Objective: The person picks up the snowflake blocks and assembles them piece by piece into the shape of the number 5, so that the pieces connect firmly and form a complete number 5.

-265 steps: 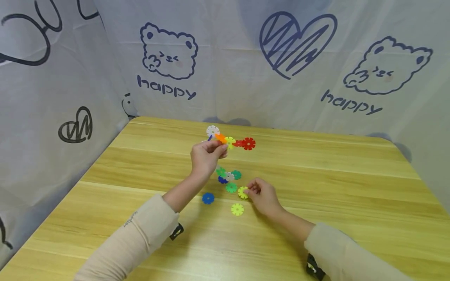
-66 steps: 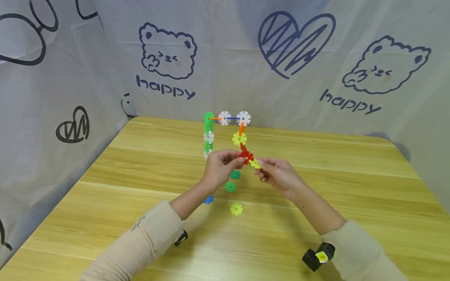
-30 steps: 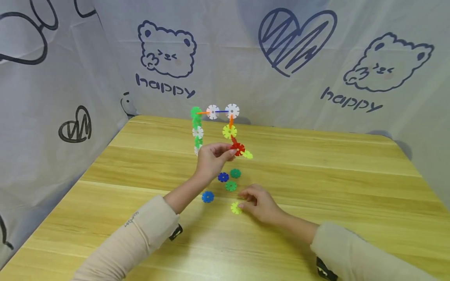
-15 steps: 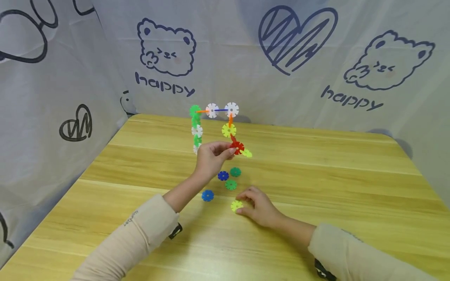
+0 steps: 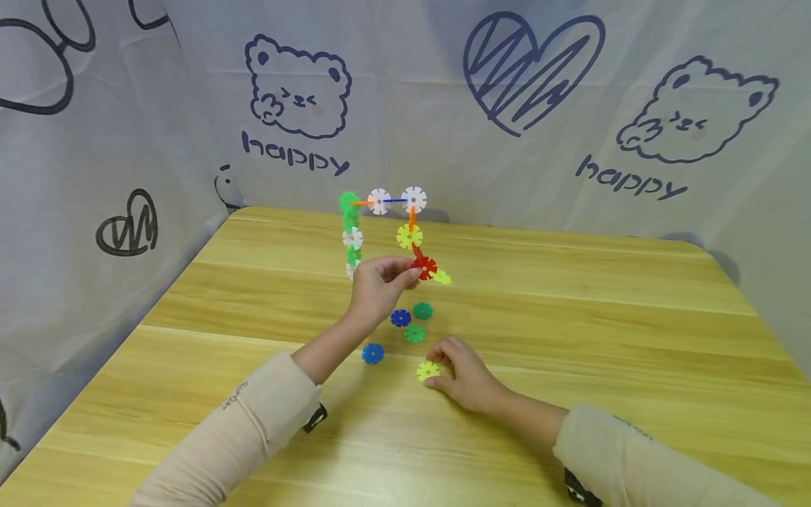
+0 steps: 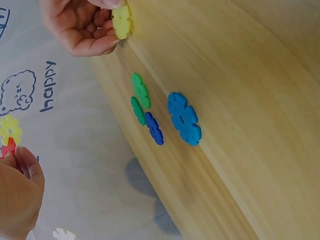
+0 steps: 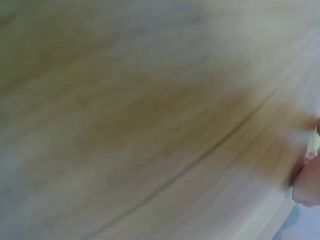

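Note:
My left hand (image 5: pixel 378 290) pinches a red disc (image 5: pixel 425 267) of a chain of notched plastic discs, held up above the table. From that disc the chain runs up through a yellow disc (image 5: pixel 409 236), an orange one and a white disc (image 5: pixel 414 200), across to a green disc (image 5: pixel 349 203), then down behind my hand. A thin yellow disc (image 5: pixel 442 277) sticks out right of the red one. My right hand (image 5: pixel 469 375) holds a loose yellow disc (image 5: pixel 427 372) by its edge between thumb and fingers; the left wrist view shows this yellow disc (image 6: pixel 122 22) upright.
On the wooden table (image 5: pixel 602 317) between my hands lie a dark blue disc (image 5: pixel 400 318), a teal disc (image 5: pixel 422 310) and a green disc (image 5: pixel 415 334). A lighter blue disc (image 5: pixel 372 353) lies left of them. A cloth (image 5: pixel 405 105) with drawings hangs behind the table.
A red disc and a yellow disc have joined positions at the chain's lower right since the earlier views; my right hand has left the chain and moved down to the loose yellow disc.

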Demonstrator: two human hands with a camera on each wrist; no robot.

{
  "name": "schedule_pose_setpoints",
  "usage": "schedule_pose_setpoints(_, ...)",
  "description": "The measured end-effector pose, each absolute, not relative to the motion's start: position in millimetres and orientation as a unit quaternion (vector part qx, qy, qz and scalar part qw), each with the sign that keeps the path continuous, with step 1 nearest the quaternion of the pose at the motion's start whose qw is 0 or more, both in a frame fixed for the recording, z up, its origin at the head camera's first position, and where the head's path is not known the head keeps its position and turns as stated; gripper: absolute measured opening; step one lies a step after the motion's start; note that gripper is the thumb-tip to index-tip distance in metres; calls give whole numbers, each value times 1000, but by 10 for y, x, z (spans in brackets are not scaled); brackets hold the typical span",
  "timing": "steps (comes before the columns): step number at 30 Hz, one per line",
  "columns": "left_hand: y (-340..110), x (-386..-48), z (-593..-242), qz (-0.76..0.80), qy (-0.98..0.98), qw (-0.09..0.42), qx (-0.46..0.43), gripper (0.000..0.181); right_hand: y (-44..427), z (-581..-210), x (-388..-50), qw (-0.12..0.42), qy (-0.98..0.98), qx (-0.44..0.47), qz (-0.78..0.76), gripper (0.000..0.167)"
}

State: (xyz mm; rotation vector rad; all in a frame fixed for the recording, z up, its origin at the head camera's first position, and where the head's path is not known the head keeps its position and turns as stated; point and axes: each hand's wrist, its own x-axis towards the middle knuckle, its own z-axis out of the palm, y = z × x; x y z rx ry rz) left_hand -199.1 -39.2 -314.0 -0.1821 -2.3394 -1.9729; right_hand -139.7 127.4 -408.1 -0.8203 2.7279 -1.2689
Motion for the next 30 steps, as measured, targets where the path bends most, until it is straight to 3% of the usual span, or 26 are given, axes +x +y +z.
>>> schedule_pose_setpoints(10, -400, -2005, -3158, -646, -760, 44, -59, 15, 1285, -4029, -1391, 31, 881, -182, -435, 24)
schedule_pose_setpoints(17, -400, -2016, -3176, -645, -761, 42, -58, 15, 1334, -3984, -1408, 16, 887, -145, -437, 15)
schedule_pose_setpoints(30, -425, -2011, -3166, -649, -759, 38, -44, 15, 1424, -3963, -1478, -29, 872, -116, -474, 19)
